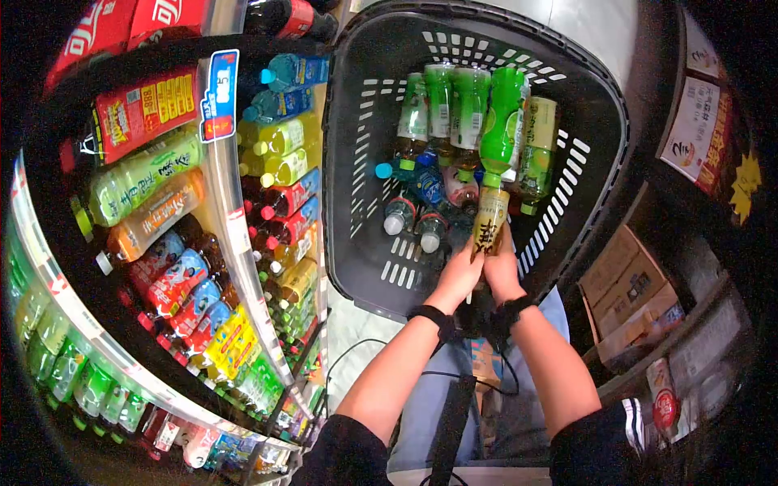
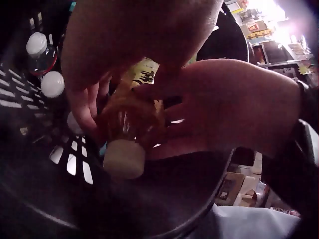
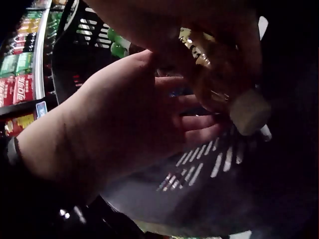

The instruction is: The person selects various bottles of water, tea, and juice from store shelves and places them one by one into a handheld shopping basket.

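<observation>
Both hands are together over the near end of a black shopping basket (image 1: 356,267). Between them is a bottle of amber drink (image 1: 489,223) with a yellow label and black lettering. My left hand (image 1: 458,275) and right hand (image 1: 504,271) hold it from either side, fingers around its body. Its pale cap (image 2: 124,159) points toward me, past the fingers. A green bottle (image 1: 504,113) lies just beyond its far end. More drinks fill the basket's far part, among them bottles with green caps and two white-capped bottles (image 1: 432,235) near the left hand.
On the left, shelves hold rows of drink bottles (image 1: 146,182) and red cartons (image 1: 166,20), with a blue price tag (image 1: 219,95) on the rail. Cardboard boxes (image 1: 628,283) stand to the right of the basket. A dark cable (image 1: 348,356) hangs near the left forearm.
</observation>
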Available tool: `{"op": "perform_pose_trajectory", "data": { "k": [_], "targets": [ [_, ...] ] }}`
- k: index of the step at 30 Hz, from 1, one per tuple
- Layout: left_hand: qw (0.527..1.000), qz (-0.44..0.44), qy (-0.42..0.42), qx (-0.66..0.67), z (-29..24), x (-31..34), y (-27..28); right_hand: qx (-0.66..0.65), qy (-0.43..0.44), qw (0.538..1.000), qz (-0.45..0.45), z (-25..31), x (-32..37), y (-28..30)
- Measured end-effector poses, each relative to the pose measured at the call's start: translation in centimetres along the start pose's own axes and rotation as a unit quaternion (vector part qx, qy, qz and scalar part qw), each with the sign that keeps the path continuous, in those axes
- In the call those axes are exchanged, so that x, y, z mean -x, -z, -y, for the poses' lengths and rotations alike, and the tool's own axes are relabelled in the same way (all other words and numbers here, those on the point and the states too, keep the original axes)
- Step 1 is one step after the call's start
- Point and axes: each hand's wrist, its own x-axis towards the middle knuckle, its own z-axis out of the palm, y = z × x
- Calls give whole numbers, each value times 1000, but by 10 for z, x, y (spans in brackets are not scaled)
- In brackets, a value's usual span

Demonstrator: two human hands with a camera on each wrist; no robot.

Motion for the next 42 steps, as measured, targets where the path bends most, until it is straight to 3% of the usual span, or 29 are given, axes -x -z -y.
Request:
{"op": "perform_pose_trajectory", "data": {
  "k": [2, 3, 4, 10, 11, 12, 13, 14, 15, 17, 18, 19, 20, 21, 22, 23, 24, 25, 28, 29, 30, 31, 33, 35, 36, 39, 40, 42],
  "targets": [
    [999, 18, -37, -32, 12, -11, -4, -11, -15, 1000, -1, 0, -12, -3],
    [996, -10, -87, -36, 17, -12, -11, 46, -69, 996, 22, -2, -10, 5],
    [997, -1, -73, -39, 15, -11, -13, 111, -103, 987, 56, -5, -15, 8],
    [995, 71, 32, -68, -18, -3, 6, 195, -47, 974, 100, -28, -21, 12],
    [994, 29, -78, -71, 19, -14, -8, 186, -41, 978, 89, -34, -20, 11],
    [990, -2, -133, -38, 29, -11, -14, 173, -30, 981, 81, -39, -20, 8],
    [993, 112, -26, 38, -17, 5, 11, 199, -85, 969, 116, -23, -18, 13],
    [983, 154, 0, 99, 3, -1, 0, 219, -132, 954, 154, -4, -16, 15],
    [976, 158, -29, 147, 15, -2, -7, 169, -73, 973, 136, -15, -12, 12],
    [951, 175, -84, 241, 39, -4, -22, -32, -97, 988, 114, -64, -26, 2],
    [950, 243, -117, 156, 32, -3, -5, -131, -106, 980, 102, -89, -33, -3],
    [987, 129, -89, 29, 9, 22, 12, 155, 182, 970, -35, -98, -26, -13],
    [996, 15, -86, 18, 37, 18, -10, -222, -98, 970, 31, -78, -40, -11],
    [995, 65, -26, -70, 4, 39, 21, -70, -27, 997, 32, -71, -32, -10],
    [996, 62, -35, -51, 3, 46, 30, 87, 40, 995, 11, -63, -24, -10],
    [998, 38, -55, -14, 17, 47, 31, 122, 41, 992, 14, -56, -20, -8],
    [996, 19, -78, 25, 29, 45, 32, 123, 68, 990, 8, -96, -37, -11],
    [998, 2, -48, 33, 31, 43, 39, 56, 72, 996, 5, -134, -49, -21],
    [987, -76, -121, 71, 13, 60, 77, -5, 45, 996, 80, -164, -76, -42],
    [969, -92, -180, 143, -5, 76, 92, 44, -1, 999, 19, -69, -39, -43],
    [956, -82, -196, 200, -16, 87, 107, -60, -9, 995, 75, -31, -27, -49],
    [950, -86, -227, 198, -39, 110, 129, -42, 7, 995, 86, 18, -10, -55],
    [930, -116, -293, 187, -91, 167, 173, -148, 26, 981, 119, 113, 29, -65],
    [896, -196, -372, 142, -145, 228, 216, -164, 156, 967, 120, 204, 68, -73],
    [870, -249, -413, 105, -170, 256, 238, -221, 136, 953, 153, 241, 81, -78],
    [729, -419, -499, 209, -227, 316, 284, -251, 280, 916, 141, 354, 120, -91],
    [695, -459, -538, 132, -238, 328, 306, -188, 368, 904, 112, 393, 133, -88],
    [679, -511, -510, 133, -263, 340, 336, -187, 479, 852, 103, 462, 154, -92]
  ]
}}
